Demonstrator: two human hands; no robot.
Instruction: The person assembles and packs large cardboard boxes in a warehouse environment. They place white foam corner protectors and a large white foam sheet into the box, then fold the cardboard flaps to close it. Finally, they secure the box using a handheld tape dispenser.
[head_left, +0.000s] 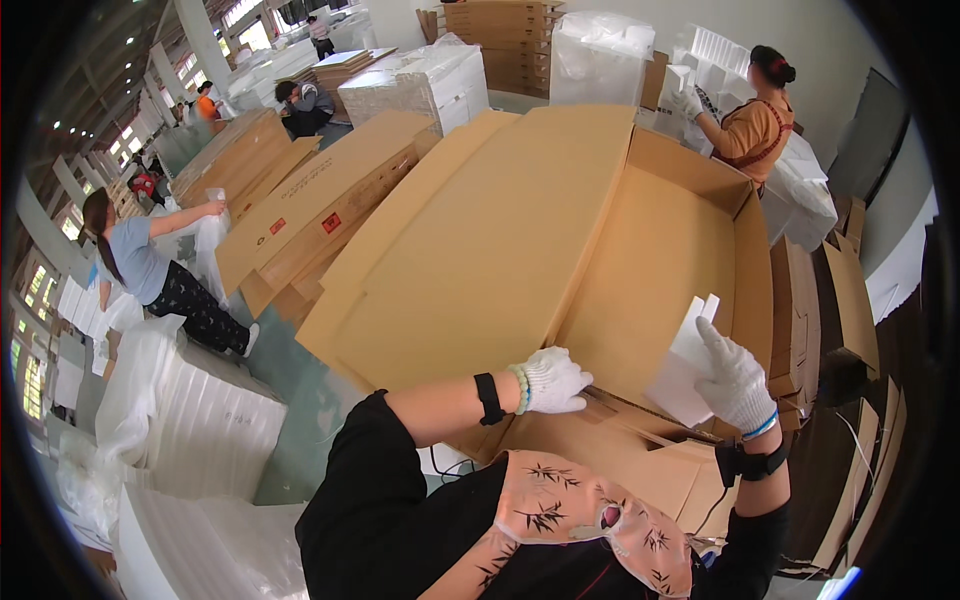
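Note:
A large open cardboard box lies in front of me, its long flap folded out to the left. In a white knitted glove, my left hand is closed at the box's near edge. My right hand, gloved the same way, holds a white foam piece inside the box's near right corner. The fingers stretch up along the foam's side, and the thumb's grip is partly hidden. A bead bracelet and a black strap circle my left wrist; another black strap is on my right wrist.
Another long cardboard box lies to the left. White foam sheets are stacked at the near left. A person in light blue handles clear plastic wrap at left; a person in orange-brown holds white foam at the far right. Flattened cardboard leans at right.

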